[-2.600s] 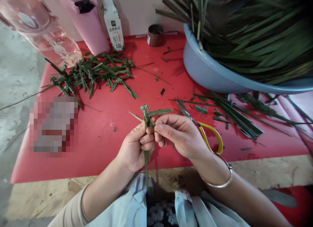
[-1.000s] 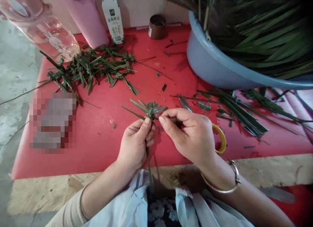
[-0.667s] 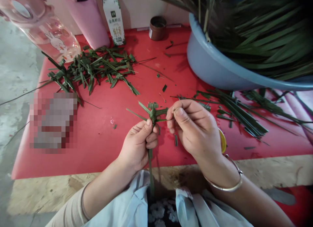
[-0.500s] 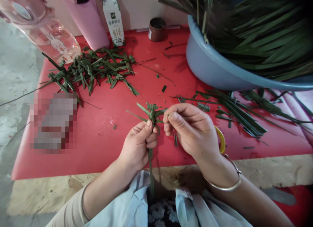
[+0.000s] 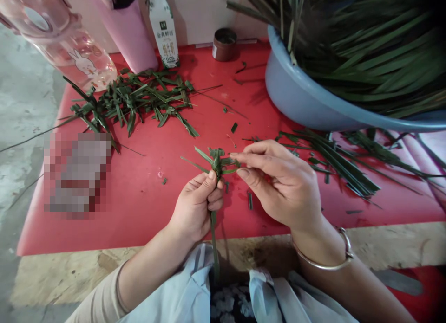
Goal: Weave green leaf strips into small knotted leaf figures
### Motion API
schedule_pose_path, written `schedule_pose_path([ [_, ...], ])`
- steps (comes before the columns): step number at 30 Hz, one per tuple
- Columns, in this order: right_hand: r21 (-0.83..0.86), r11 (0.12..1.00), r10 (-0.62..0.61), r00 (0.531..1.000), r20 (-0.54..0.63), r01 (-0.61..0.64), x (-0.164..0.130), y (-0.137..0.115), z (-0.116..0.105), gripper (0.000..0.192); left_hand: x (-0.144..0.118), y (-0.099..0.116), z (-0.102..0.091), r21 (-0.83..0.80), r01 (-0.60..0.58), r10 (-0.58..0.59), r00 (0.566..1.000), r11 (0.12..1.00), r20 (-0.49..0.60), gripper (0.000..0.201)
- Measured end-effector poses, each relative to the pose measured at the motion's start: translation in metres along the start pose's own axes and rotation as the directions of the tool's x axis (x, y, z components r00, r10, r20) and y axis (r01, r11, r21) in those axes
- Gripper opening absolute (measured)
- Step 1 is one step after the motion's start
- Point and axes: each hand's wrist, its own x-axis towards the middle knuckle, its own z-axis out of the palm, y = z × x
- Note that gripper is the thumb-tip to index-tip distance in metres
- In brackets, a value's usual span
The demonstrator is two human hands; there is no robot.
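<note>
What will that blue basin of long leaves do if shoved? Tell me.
The blue basin is heaped with long leaves, so it probably pushes heavy. Its rounded wall on the smooth red mat suggests it slides rather than tips. Overhanging leaves look floppy and may spill onto the cut strips.

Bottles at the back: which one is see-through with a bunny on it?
The clear bottle at the far left, leaning over. The pink bottle and white milk bottle beside it are not see-through.

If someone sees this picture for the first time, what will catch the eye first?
Probably the bright red tabletop and, at centre, the left hand and right hand pinching a small folded green leaf figure. Next, the big blue plastic basin full of long green leaves at upper right.
</note>
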Motion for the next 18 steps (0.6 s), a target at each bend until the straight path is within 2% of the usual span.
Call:
schedule_pose_path([
  [2,0.003,0.999,0.038,0.999,0.012,-0.038,0.0,-0.002,-0.001,0.023,0.001,-0.002,0.0,0.091,-0.076,0.079,0.996,0.993,-0.03,0.02],
  [4,0.062,0.989,0.124,0.986,0.11,-0.132,-0.001,-0.004,-0.001,0.022,0.001,-0.004,-0.001,0.167,-0.131,0.14,0.989,0.977,-0.048,0.021],
  [7,0.192,0.94,0.226,0.936,0.269,-0.282,-0.003,-0.006,0.0,0.02,0.001,-0.004,-0.002,0.242,-0.156,0.174,0.983,0.958,-0.054,0.022],
  [12,0.36,0.832,0.316,0.894,0.317,-0.421,-0.005,-0.009,0.002,0.024,0.001,-0.004,-0.003,0.236,-0.185,0.206,0.976,0.954,-0.065,0.022],
  [14,0.362,0.836,0.297,0.895,0.333,-0.412,-0.006,-0.011,0.004,0.023,0.001,-0.003,-0.003,0.213,-0.215,0.235,0.97,0.953,-0.07,0.021],
  [18,0.245,0.942,0.145,0.935,0.325,-0.231,-0.008,-0.015,0.006,0.022,0.001,-0.002,-0.003,0.184,-0.271,0.291,0.952,0.945,-0.094,0.023],
])
